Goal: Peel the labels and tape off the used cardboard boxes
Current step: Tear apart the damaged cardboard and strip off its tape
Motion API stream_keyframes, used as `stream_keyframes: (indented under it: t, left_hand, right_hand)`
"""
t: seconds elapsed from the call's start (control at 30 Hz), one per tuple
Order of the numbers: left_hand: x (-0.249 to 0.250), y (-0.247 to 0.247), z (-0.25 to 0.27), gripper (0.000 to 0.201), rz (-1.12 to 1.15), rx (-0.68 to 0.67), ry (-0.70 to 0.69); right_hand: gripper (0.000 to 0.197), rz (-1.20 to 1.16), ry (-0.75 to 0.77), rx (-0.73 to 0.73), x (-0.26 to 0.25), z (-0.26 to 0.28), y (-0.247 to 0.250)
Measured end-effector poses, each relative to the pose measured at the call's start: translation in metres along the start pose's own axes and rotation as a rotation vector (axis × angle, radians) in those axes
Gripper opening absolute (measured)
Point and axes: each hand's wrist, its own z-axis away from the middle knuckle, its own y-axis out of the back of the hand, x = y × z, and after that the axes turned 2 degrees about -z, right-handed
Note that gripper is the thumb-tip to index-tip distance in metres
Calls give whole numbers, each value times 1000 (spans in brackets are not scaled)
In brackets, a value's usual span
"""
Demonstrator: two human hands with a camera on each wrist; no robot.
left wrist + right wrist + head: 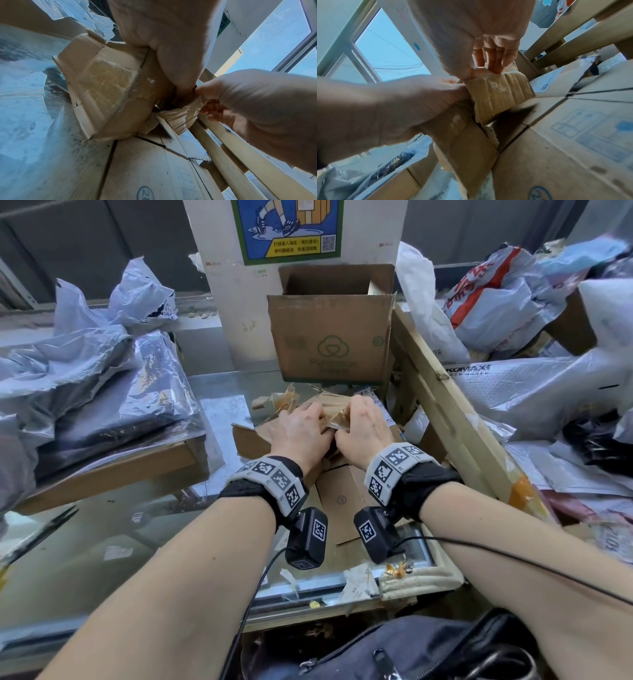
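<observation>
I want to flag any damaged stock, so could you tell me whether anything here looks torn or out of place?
Yes: the right hand pinches a tape strip that has torn cardboard away with it, ribbed fluting showing. The small box gripped by the left hand is crumpled, its surface stripped.

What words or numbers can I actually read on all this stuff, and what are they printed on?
"KOMAX": white padded mailer bag.
Green clover logo: upright brown cardboard box; wording under it blurred.
Blue and yellow poster: Chinese text, QR code, too small to read.
Flattened cardboard box: blue symbols, unreadable.
</observation>
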Motion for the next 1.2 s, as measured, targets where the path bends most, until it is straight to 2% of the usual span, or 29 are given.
stream_keyframes:
  t: [0.17, 0.4, 0.47, 0.53, 0.6, 0.7, 0.8, 0.87, 1.03, 1.13, 1.2]
  left_hand:
    - [2, -1, 1, 28, -46, 6, 7]
    - [5, -9, 9, 26, -93, -4, -20]
    - [5, -10, 11, 32, -121, 2, -32]
    - [7, -12, 14, 37, -143, 19, -49]
    - [10, -12, 17, 37, -132, 14, -46]
    - [12, -8, 22, 33, -110, -19, 0]
    - [14, -4, 26, 42, -99, -37, 26]
    - [14, -3, 28, 49, -92, -42, 39]
    - [14, -5, 35, 41, -116, -33, 28]
    - [18, -3, 34, 45, -103, -93, 66]
    - [13, 5, 24, 58, -35, -209, 76]
  right_hand:
    - [14, -146, -70, -95, 4, -2, 6]
    - [27, -412, -67, -345, 19, 0, 30]
    - [37, -526, -171, -412, 20, -1, 35]
    - [39, -594, -270, -351, 21, 0, 35]
    - [24, -571, -294, -253, 19, 2, 31]
    - [32, -568, -232, -187, 11, 6, 25]
    - [31, -500, -131, -124, 5, 7, 22]
    - [27, -395, -56, -132, 1, 6, 20]
    - [30, -88, 158, -220, -8, 9, 29]
    - [28, -114, 133, -240, -3, 8, 31]
    - [27, -150, 78, -263, 2, 8, 35]
